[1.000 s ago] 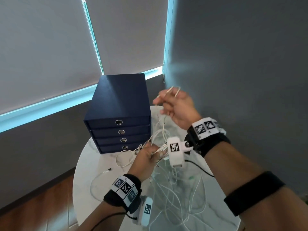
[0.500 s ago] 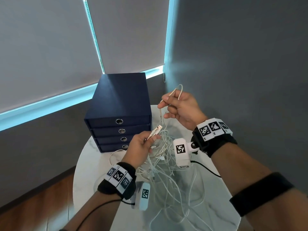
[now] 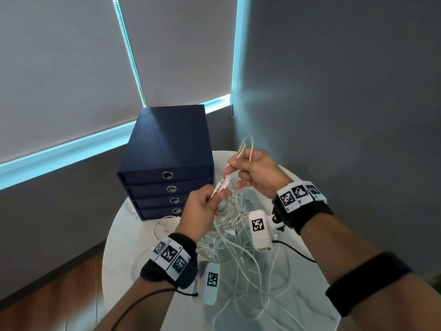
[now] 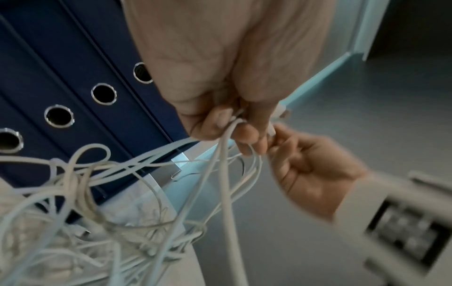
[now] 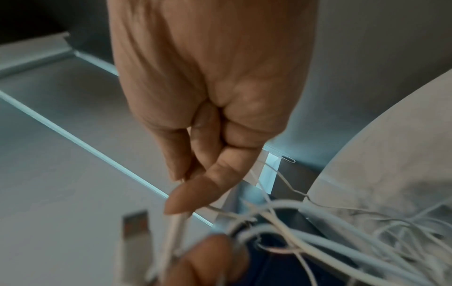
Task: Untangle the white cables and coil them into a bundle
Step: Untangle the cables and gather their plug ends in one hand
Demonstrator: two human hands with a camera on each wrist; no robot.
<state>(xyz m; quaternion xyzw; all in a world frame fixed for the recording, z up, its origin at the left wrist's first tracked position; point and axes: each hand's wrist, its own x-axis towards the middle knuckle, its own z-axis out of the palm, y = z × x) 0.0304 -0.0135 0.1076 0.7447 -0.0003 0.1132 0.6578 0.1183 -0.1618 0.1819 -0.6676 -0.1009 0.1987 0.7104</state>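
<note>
- left hand [image 3: 202, 209] up over the round white marble table [image 3: 124, 247], fingers pinching the plug end [image 3: 223, 183] of a thin white cable.
- right hand [image 3: 259, 174] just beside it and a bit higher, thumb and fingers pinching a small folded loop [image 3: 247, 148] of white cable.
- below both hands, a big messy pile of thin white cables [image 3: 238, 254], hanging down and spread on the table, still knotted.
- behind it, a dark blue box with four drawers [image 3: 167, 163], close to the pile.
- could pull too hard and make the knots tighter.
- could drag the whole pile off the table edge, with so many strands hooked together.
- could lose the loop with a loose pinch.
</note>
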